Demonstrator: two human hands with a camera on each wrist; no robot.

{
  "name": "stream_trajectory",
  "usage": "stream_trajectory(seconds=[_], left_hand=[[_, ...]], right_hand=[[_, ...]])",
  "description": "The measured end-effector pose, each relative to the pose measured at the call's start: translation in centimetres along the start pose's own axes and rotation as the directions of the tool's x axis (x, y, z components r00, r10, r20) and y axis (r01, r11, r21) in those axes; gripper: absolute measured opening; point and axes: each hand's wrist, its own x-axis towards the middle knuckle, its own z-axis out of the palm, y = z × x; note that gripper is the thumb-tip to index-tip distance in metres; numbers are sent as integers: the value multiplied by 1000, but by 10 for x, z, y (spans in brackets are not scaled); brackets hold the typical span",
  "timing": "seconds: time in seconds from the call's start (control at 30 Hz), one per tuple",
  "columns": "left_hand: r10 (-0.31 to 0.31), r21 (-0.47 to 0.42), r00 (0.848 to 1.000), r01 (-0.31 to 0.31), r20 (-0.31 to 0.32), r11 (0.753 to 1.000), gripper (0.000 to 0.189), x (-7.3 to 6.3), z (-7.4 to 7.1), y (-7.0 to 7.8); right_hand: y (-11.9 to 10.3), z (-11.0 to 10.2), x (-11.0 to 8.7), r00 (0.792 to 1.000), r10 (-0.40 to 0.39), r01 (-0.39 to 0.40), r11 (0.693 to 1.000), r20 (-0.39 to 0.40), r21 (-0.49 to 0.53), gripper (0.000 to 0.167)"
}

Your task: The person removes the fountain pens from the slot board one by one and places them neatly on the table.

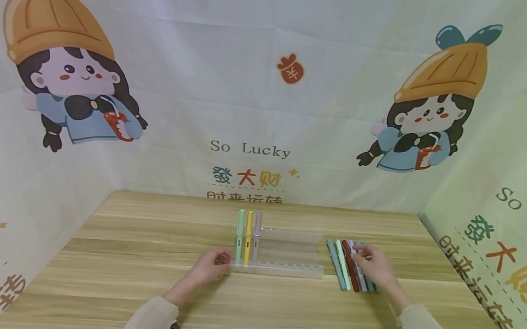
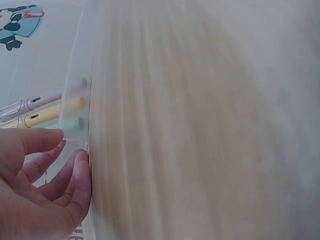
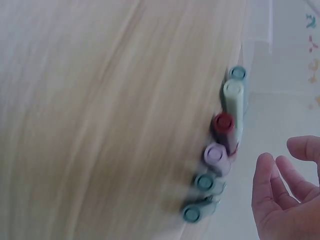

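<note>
A clear plastic pen rack [image 1: 285, 270] with a notched front rail lies on the table. Upright across its left end are a mint green pen [image 1: 240, 242], a yellow pen [image 1: 248, 240] and a mauve pen [image 1: 256, 245]. Fingertips of my left hand [image 1: 208, 267] touch the rack's left front corner, thumb and fingers apart. My right hand [image 1: 376, 265] hovers over a row of capped pens right of the rack, fingers loosely bent with nothing between them. That row has a grey-blue pen [image 1: 337, 266], a pale mint pen [image 3: 234, 100], a dark red pen [image 3: 224, 122], a lilac pen [image 3: 215, 154] and teal pens [image 3: 204, 182].
The wood-grain table [image 1: 154, 233] runs back to a pale printed cloth [image 1: 182, 107] hanging behind and along both sides. Cartoon figures and lettering are printed on the cloth. The row of pens lies a short gap from the rack's right end.
</note>
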Motion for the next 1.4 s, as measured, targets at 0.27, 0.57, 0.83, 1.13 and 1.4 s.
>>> stream_trajectory(seconds=[0.27, 0.57, 0.83, 1.13, 1.4], left_hand=[[2, 3, 1000, -2, -3, 1000, 14, 0, 0, 0], [10, -24, 1000, -10, 13, 1000, 15, 2, 1, -5], [20, -41, 1000, -20, 8, 999, 14, 0, 0, -3], [16, -41, 1000, -16, 11, 999, 14, 0, 0, -2], [27, -28, 1000, -27, 10, 999, 14, 1, 0, -3]], right_hand=[[-14, 16, -2, 998, -46, 44, 996, 32, 75, 22], [-30, 40, -4, 997, -52, 43, 989, 60, 145, 21], [-49, 62, -8, 997, -61, 46, 964, 50, 260, 19], [-65, 85, -7, 993, -105, 75, 924, 59, 374, 20], [-78, 104, -1, 992, -125, 94, 883, 37, 459, 25]])
